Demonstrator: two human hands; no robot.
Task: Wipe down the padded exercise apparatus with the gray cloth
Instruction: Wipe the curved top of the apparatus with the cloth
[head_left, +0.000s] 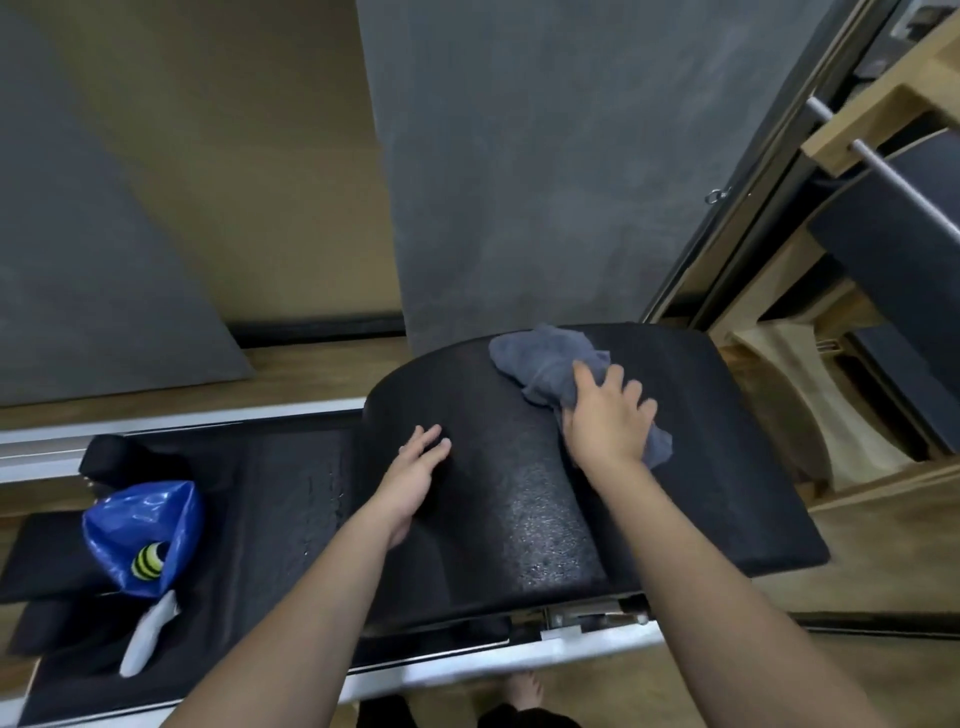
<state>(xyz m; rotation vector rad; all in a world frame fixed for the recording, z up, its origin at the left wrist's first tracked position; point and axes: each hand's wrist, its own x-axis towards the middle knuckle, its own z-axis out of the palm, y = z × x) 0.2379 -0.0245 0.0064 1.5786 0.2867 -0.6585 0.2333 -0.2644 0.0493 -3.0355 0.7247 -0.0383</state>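
Gray cloth (550, 371) lies bunched on the far right of the black padded arc (483, 519) — the right hand (608, 418) presses on its near end, fingers spread over it. Left hand (415, 475) rests flat on the padding, well left of the cloth.

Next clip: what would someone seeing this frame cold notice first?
Probably the two bare arms reaching in from below: the right hand presses a crumpled gray cloth onto the far side of the curved black padded apparatus, while the left hand rests flat on the pad's crown. After that, the shiny blue bag lying at the left on the flat black bed.
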